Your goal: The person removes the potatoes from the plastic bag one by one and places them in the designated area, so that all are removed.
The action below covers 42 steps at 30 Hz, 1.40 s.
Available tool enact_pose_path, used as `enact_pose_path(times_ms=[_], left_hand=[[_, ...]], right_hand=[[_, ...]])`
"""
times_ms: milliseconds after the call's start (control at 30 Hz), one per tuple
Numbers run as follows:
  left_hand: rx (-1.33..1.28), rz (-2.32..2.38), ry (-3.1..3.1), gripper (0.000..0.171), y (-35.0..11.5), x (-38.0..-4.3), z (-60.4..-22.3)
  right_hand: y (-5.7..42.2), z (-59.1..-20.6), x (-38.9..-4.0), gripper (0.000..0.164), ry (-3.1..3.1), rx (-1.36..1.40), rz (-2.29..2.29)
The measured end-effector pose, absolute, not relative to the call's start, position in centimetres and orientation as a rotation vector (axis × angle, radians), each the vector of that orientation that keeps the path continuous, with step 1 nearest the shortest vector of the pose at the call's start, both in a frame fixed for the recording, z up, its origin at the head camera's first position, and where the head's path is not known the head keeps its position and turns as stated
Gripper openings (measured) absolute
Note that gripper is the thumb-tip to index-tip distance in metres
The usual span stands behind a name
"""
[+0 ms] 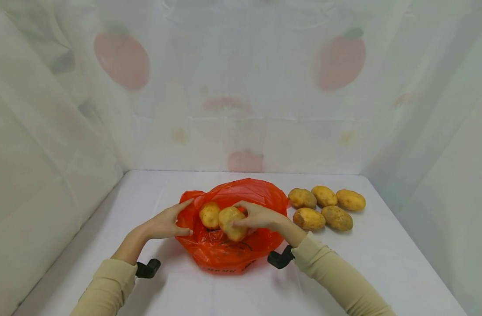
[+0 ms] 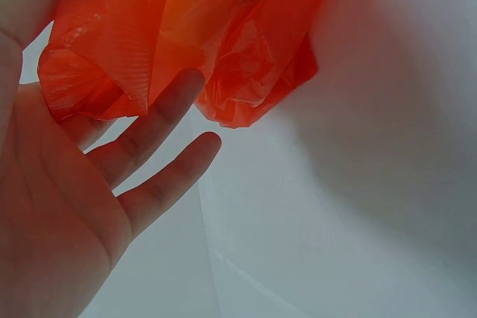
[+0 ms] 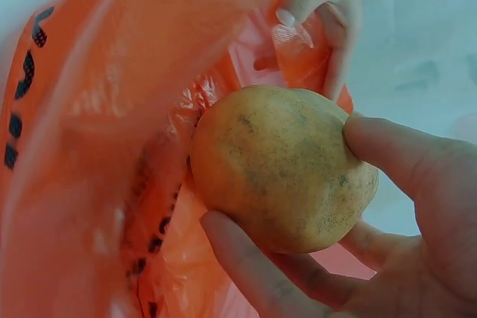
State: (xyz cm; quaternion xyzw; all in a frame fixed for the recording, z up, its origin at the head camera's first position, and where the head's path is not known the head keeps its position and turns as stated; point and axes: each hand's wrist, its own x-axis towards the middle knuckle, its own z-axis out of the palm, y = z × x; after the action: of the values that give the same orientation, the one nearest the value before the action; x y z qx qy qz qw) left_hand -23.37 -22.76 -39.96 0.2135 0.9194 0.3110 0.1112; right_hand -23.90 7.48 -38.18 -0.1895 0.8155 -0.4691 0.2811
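Note:
My right hand (image 1: 258,216) grips a round yellow-brown potato (image 1: 232,224) over the mouth of a red plastic bag (image 1: 248,188). In the right wrist view, thumb and fingers curl around that potato (image 3: 283,169). Another potato (image 1: 210,215) lies inside the bag, just left of the held one. At the bag's left rim is my left hand (image 1: 166,223), thumb and index finger spread apart against the plastic. The left wrist view shows its fingers (image 2: 168,176) fairly straight, with the bag film (image 2: 253,57) hanging beside them and partly covering one.
Several loose potatoes (image 1: 323,210) lie grouped on the white table (image 1: 383,263), right of the bag. White printed curtains (image 1: 244,87) stand behind the table and along both sides. Dark wrist-worn mounts (image 1: 280,258) jut out beneath both wrists.

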Motion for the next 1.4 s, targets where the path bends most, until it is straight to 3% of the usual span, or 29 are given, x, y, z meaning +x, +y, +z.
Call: enact_pose_path(times_ms=[967,1400], left_hand=[[0.625,0.896,2.722,0.088,-22.8,-23.5,-40.1],[0.623,0.892,2.720,0.088,-22.7,-23.5,-40.0]], right_hand=[[11.4,-34.7,-23.6,0.057,2.437,-0.451,-1.136],[13.3,-34.0,-23.8,0.057,2.437,-0.581,-1.218]])
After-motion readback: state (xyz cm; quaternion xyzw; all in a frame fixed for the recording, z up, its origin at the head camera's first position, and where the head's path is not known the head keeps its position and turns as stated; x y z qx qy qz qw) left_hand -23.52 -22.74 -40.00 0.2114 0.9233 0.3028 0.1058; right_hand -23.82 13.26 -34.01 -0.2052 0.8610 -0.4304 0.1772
